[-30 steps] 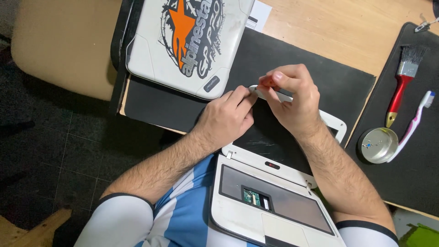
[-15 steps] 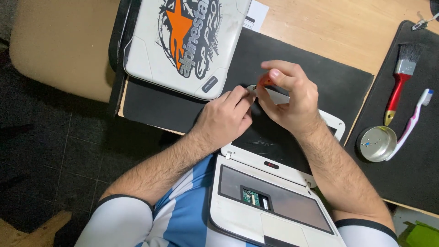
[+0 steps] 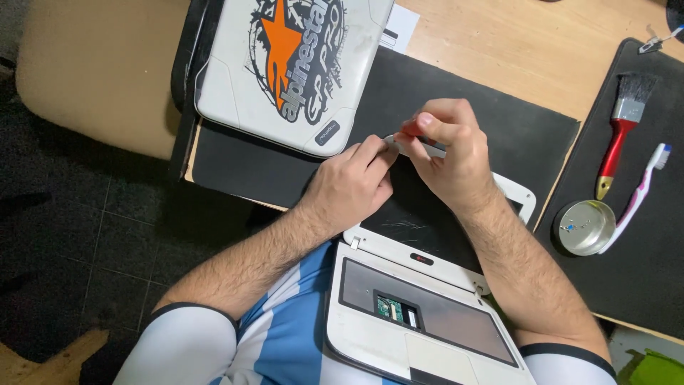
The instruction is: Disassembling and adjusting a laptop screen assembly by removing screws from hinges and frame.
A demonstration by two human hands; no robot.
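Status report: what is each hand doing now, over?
Left hand steadies open white laptop. Right hand pinches red-handled tool at screen corner. Closed white laptop lies beside, apart.

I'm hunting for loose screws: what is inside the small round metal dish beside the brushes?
The round metal dish holds a few tiny bits, probably screws, too small to identify. The toothbrush handle covers its right rim.

Open laptop (image 3: 427, 314) near, overhanging desk edge (image 3: 491, 43); closed laptop (image 3: 292, 68) far left on mat (image 3: 499, 121). Right: brush (image 3: 620, 132), toothbrush (image 3: 638, 196), round tin (image 3: 584, 227) on second mat (image 3: 641, 278).
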